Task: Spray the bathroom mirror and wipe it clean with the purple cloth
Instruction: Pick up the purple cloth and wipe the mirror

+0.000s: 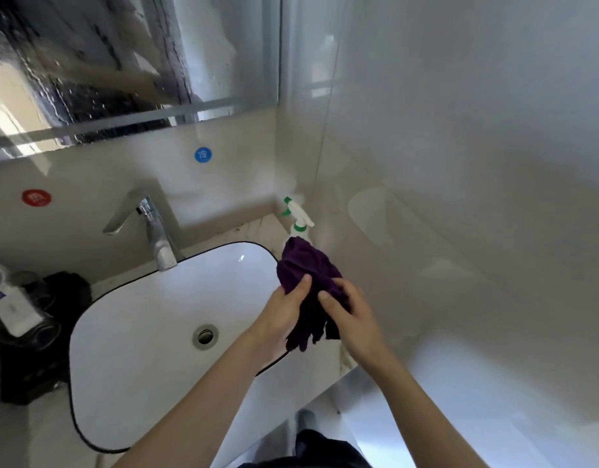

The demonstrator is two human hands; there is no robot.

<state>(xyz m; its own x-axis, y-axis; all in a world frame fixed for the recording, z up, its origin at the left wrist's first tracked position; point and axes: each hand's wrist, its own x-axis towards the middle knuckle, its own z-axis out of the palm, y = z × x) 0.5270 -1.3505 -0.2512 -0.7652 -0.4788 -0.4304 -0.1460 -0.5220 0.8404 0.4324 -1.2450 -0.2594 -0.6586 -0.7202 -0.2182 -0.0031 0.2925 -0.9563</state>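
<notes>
Here, the pale glossy wall (460, 163) fills the right side of the view. The mirror (105, 62) hangs at the upper left, and its glass is streaked and beaded with wet droplets, most heavily towards its left part. Below it sits the white basin (139, 359), rimmed with a thin dark line. A dark bag (55, 352) lies on the counter left of the basin, with a white device (11, 309) resting on it.

The purple cloth (301, 265) is bunched up in the air over the right edge of the basin, well below the mirror. Both hands hold it: the left hand (278, 315) pinches it from the left with the thumb on top, and the right hand (352, 319) has its fingers curled into the folds from the right.

The chrome faucet (149, 228) stands behind the basin. The white and green spray bottle (298, 217) stands upright in the counter corner, its lower body hidden behind the cloth. A blue sticker (203, 154) and a red sticker (36, 197) mark the back wall, and the drain (205, 336) sits in the basin floor.
</notes>
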